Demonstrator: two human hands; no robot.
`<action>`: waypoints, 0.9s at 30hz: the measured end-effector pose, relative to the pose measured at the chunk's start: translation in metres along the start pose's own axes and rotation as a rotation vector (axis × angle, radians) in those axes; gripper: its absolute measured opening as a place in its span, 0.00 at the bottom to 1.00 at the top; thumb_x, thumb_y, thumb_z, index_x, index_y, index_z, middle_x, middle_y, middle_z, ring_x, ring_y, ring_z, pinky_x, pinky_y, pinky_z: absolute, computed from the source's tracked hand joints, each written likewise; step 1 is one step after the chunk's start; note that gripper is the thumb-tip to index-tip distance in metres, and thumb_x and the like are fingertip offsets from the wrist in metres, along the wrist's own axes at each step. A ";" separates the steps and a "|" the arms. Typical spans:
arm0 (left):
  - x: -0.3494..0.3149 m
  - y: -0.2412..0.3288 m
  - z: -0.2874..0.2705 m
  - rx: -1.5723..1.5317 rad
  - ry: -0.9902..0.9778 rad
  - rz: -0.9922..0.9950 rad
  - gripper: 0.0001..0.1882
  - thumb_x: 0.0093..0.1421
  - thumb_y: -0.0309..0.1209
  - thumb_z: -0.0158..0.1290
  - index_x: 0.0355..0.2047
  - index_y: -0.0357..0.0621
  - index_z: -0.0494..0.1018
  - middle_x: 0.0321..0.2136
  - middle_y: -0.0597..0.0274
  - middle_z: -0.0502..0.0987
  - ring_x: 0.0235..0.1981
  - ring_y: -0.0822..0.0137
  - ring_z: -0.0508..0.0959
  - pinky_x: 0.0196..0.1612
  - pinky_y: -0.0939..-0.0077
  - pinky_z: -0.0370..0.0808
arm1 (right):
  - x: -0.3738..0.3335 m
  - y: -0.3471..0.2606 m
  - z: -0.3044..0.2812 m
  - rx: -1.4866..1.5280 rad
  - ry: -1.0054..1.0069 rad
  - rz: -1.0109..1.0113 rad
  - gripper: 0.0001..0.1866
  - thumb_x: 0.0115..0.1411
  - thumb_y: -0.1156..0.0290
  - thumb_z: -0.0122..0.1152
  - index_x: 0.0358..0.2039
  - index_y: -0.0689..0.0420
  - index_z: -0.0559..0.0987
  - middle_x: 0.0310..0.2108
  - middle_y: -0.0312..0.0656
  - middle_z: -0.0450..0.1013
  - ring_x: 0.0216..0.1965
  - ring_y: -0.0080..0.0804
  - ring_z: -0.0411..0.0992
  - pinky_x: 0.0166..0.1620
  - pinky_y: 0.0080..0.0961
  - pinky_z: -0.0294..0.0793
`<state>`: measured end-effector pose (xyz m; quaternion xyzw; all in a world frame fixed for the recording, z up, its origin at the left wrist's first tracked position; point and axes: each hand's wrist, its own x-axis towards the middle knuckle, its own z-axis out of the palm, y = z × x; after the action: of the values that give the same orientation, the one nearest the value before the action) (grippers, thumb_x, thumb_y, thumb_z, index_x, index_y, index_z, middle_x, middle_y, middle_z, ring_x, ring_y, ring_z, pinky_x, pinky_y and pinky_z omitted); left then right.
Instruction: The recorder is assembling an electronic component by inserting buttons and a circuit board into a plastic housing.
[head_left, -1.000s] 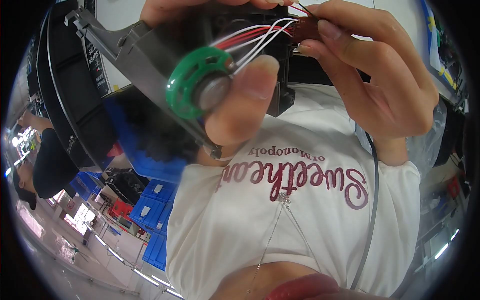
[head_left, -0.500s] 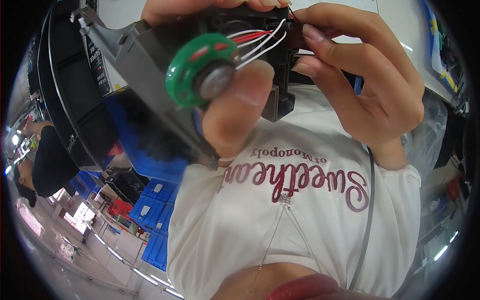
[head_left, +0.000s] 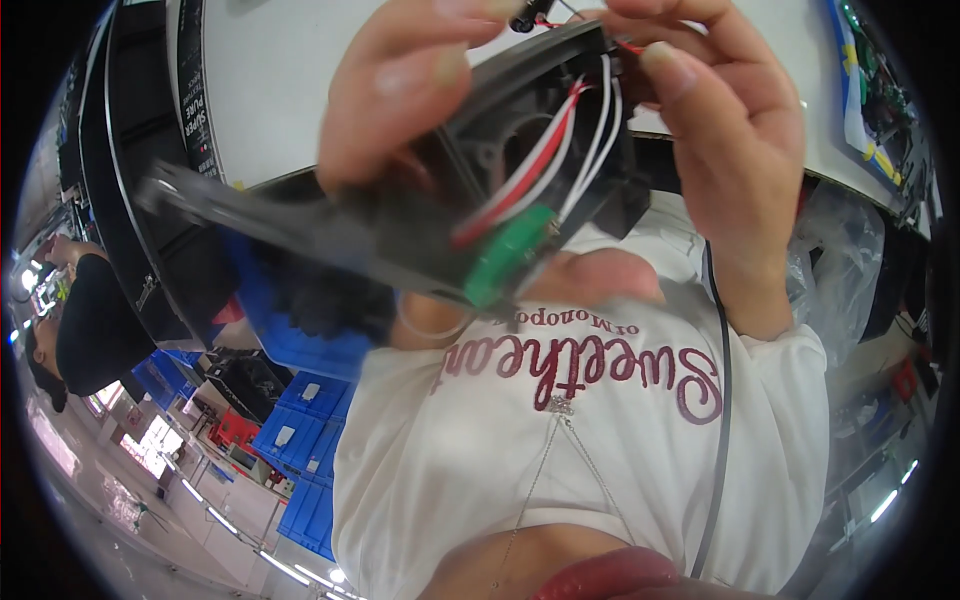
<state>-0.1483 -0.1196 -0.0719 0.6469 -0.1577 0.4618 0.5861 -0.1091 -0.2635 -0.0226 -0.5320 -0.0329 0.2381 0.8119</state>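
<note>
My left hand (head_left: 395, 95) is closed around a dark grey plastic housing (head_left: 390, 230), holding it up in front of my chest; the housing is smeared by motion. A green disc-shaped part with a metal centre, now seen nearly edge-on, is the small speaker (head_left: 510, 255) at the housing's lower side. Red and white wires (head_left: 545, 150) run from the speaker up to the housing's upper right. There my right hand (head_left: 735, 130) is closed at the housing's corner, thumb and fingers pinching by a red wire. A small black piece (head_left: 524, 16) shows at the top edge, mostly cut off.
Behind the housing lies a pale worktable (head_left: 270, 80). A blue bin (head_left: 290, 340) with dark parts is at the left, above stacked blue crates (head_left: 300, 415). Clear plastic bag (head_left: 850, 260) and green parts (head_left: 890, 90) are at the right. A person in black (head_left: 95, 330) is far left.
The housing has turned and tilted in my left hand, bringing the speaker lower, to the right and edge-on. My left fingers show more over the housing; my right hand stays by its corner.
</note>
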 end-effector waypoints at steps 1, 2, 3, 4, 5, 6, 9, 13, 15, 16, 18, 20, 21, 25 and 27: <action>0.009 -0.004 0.000 -0.064 -0.088 0.160 0.41 0.43 0.39 0.69 0.52 0.39 0.58 0.42 0.43 0.67 0.44 0.55 0.72 0.49 0.64 0.71 | 0.003 -0.007 -0.002 -0.066 0.000 -0.040 0.15 0.59 0.76 0.54 0.45 0.68 0.67 0.41 0.51 0.72 0.44 0.31 0.73 0.51 0.25 0.72; 0.003 -0.006 -0.008 -0.096 -0.097 0.070 0.37 0.46 0.36 0.67 0.51 0.37 0.58 0.43 0.43 0.67 0.44 0.55 0.73 0.49 0.64 0.72 | 0.007 -0.007 -0.007 -0.145 -0.006 -0.171 0.14 0.59 0.75 0.54 0.43 0.70 0.68 0.39 0.53 0.73 0.42 0.32 0.74 0.48 0.25 0.74; -0.005 -0.007 -0.019 -0.128 -0.106 -0.020 0.33 0.50 0.32 0.64 0.51 0.35 0.59 0.43 0.42 0.67 0.44 0.54 0.74 0.49 0.64 0.72 | 0.010 -0.012 -0.012 -0.181 -0.067 -0.221 0.14 0.60 0.74 0.53 0.42 0.71 0.68 0.39 0.54 0.73 0.41 0.33 0.75 0.47 0.25 0.75; 0.001 -0.006 -0.035 -0.381 -0.254 -0.293 0.24 0.55 0.26 0.57 0.48 0.30 0.61 0.44 0.42 0.68 0.44 0.52 0.75 0.49 0.62 0.73 | 0.012 -0.020 -0.017 -0.220 -0.115 -0.273 0.13 0.60 0.74 0.52 0.41 0.71 0.69 0.38 0.56 0.73 0.41 0.34 0.75 0.45 0.25 0.76; 0.004 0.023 -0.031 -0.158 -0.231 -0.681 0.22 0.59 0.31 0.49 0.49 0.27 0.61 0.47 0.43 0.68 0.45 0.52 0.75 0.51 0.61 0.71 | 0.012 -0.027 -0.018 -0.227 -0.109 -0.272 0.13 0.60 0.74 0.52 0.41 0.71 0.69 0.38 0.56 0.73 0.41 0.34 0.75 0.45 0.25 0.76; 0.014 0.024 -0.027 -0.340 -0.286 -0.919 0.27 0.60 0.39 0.47 0.51 0.27 0.60 0.49 0.43 0.67 0.47 0.52 0.74 0.52 0.61 0.70 | 0.012 -0.032 -0.016 -0.295 -0.133 -0.296 0.13 0.60 0.74 0.53 0.40 0.72 0.70 0.35 0.55 0.74 0.38 0.33 0.76 0.43 0.25 0.77; 0.005 0.030 -0.009 -0.696 -0.283 -1.202 0.43 0.58 0.61 0.42 0.56 0.31 0.57 0.53 0.44 0.65 0.50 0.50 0.73 0.54 0.61 0.69 | 0.020 -0.040 -0.008 -0.419 -0.231 -0.336 0.12 0.59 0.75 0.55 0.39 0.72 0.71 0.30 0.53 0.76 0.32 0.32 0.78 0.40 0.23 0.78; 0.010 0.018 0.005 -1.080 -0.041 -1.244 0.37 0.58 0.56 0.46 0.54 0.37 0.58 0.45 0.52 0.71 0.41 0.65 0.75 0.42 0.75 0.73 | 0.024 -0.047 -0.001 -0.936 -0.539 -0.460 0.19 0.52 0.58 0.66 0.32 0.64 0.79 0.31 0.46 0.77 0.32 0.34 0.77 0.33 0.22 0.75; 0.034 0.029 0.023 -0.798 0.003 -1.299 0.36 0.61 0.51 0.45 0.60 0.41 0.50 0.52 0.41 0.63 0.41 0.54 0.75 0.40 0.59 0.78 | 0.018 -0.038 -0.024 -0.850 -0.214 -0.601 0.13 0.57 0.68 0.59 0.33 0.68 0.76 0.34 0.50 0.76 0.35 0.36 0.76 0.40 0.25 0.74; 0.033 0.032 0.023 -1.635 0.414 -1.237 0.37 0.63 0.59 0.31 0.60 0.41 0.51 0.52 0.36 0.64 0.38 0.48 0.77 0.36 0.58 0.80 | 0.013 -0.035 -0.037 -0.790 -0.062 -0.673 0.10 0.59 0.73 0.56 0.34 0.70 0.75 0.36 0.52 0.75 0.37 0.37 0.75 0.43 0.27 0.73; 0.032 0.025 0.023 -1.553 0.401 -1.105 0.38 0.61 0.60 0.35 0.58 0.42 0.54 0.50 0.33 0.65 0.37 0.45 0.77 0.36 0.54 0.80 | 0.007 -0.028 -0.059 -0.642 0.073 -0.687 0.08 0.61 0.77 0.53 0.35 0.70 0.75 0.34 0.49 0.75 0.34 0.33 0.74 0.40 0.25 0.72; 0.030 0.025 0.018 -1.482 0.418 -1.082 0.39 0.58 0.62 0.40 0.57 0.42 0.57 0.46 0.28 0.66 0.38 0.43 0.77 0.36 0.52 0.80 | -0.010 -0.018 -0.072 -0.473 -0.012 -0.439 0.09 0.61 0.75 0.51 0.36 0.68 0.76 0.32 0.45 0.75 0.30 0.27 0.73 0.33 0.19 0.72; 0.030 0.025 0.016 -1.469 0.431 -1.072 0.39 0.58 0.62 0.40 0.57 0.42 0.57 0.46 0.28 0.66 0.38 0.43 0.77 0.36 0.52 0.80 | -0.024 -0.016 -0.067 -0.427 -0.054 -0.164 0.11 0.61 0.72 0.53 0.37 0.68 0.76 0.32 0.45 0.75 0.30 0.27 0.73 0.34 0.20 0.72; 0.025 0.024 0.014 -1.558 0.423 -1.074 0.37 0.59 0.60 0.40 0.55 0.42 0.59 0.41 0.29 0.69 0.39 0.42 0.77 0.36 0.54 0.82 | -0.041 0.014 -0.042 -0.209 -0.339 0.381 0.17 0.56 0.74 0.60 0.45 0.67 0.73 0.37 0.43 0.75 0.38 0.26 0.72 0.43 0.22 0.72; 0.028 0.022 0.021 -1.608 0.398 -1.076 0.36 0.59 0.59 0.40 0.55 0.41 0.60 0.39 0.30 0.71 0.39 0.42 0.77 0.36 0.55 0.83 | -0.039 0.031 -0.030 0.003 -0.348 0.298 0.18 0.54 0.76 0.62 0.45 0.66 0.73 0.38 0.41 0.74 0.42 0.26 0.72 0.47 0.22 0.70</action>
<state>-0.1411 -0.1347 -0.0343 -0.0480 -0.0080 -0.0105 0.9988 -0.1454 -0.2960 -0.0550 -0.4806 -0.0930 0.4438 0.7506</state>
